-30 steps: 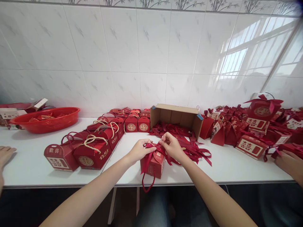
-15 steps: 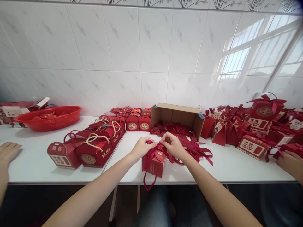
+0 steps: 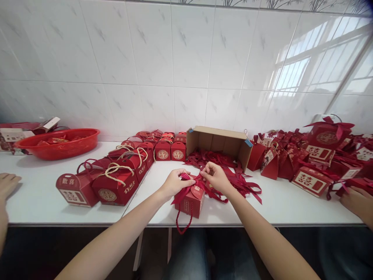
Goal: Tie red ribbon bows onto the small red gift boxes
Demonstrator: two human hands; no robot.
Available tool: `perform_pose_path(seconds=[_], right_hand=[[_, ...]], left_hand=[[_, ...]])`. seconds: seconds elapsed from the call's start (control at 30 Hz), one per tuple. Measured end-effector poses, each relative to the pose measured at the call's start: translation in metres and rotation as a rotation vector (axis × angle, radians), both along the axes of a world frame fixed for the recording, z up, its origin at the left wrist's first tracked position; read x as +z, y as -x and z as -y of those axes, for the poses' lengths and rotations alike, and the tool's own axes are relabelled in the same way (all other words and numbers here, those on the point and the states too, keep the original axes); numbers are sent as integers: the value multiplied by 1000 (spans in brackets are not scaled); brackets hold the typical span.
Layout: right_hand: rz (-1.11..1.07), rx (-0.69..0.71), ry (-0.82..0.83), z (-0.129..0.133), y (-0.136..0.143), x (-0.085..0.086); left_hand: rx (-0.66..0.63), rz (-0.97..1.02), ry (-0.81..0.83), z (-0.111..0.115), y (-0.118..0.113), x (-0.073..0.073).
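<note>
A small red gift box (image 3: pixel 190 203) stands near the table's front edge, its red cord handle (image 3: pixel 184 227) hanging down over the edge. Dark red ribbon (image 3: pixel 186 191) lies across the top of the box. My left hand (image 3: pixel 176 182) pinches the ribbon at the upper left of the box. On the other side, my right hand (image 3: pixel 215 177) has thumb and forefinger closed on the ribbon, a little above the box. The knot between the fingers is partly hidden.
Behind the hands, a cardboard carton (image 3: pixel 218 133) lies on its side with loose ribbons (image 3: pixel 243 184) spilling out. Red boxes with rope handles (image 3: pixel 115 190) stand in rows at left, near a red basin (image 3: pixel 58 149). More gift boxes (image 3: pixel 311 181) crowd the right. Other people's hands rest at both sides.
My hands have drawn slightly apart, and the ribbon between them is stretched out more, with an end showing at the left of the box. The view has shifted slightly.
</note>
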State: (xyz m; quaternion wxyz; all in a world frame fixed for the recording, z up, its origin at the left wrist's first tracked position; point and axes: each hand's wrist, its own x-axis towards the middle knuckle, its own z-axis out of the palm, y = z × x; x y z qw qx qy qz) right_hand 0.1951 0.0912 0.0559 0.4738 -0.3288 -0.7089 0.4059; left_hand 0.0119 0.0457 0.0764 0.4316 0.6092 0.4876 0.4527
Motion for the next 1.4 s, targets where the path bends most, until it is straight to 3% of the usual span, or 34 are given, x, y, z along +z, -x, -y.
perform_pose_path(seconds=[0.27,0.5,1.4], right_hand=[[196,-29,52,8,-14,18],[323,48,86,18,-7,26],[158,-70,64,13,-14,9]], left_hand=[[-56,-8,-24,3,5,3],[30,-7,-57,-1,-2,-3],[-5,51,-41,8,-6,-8]])
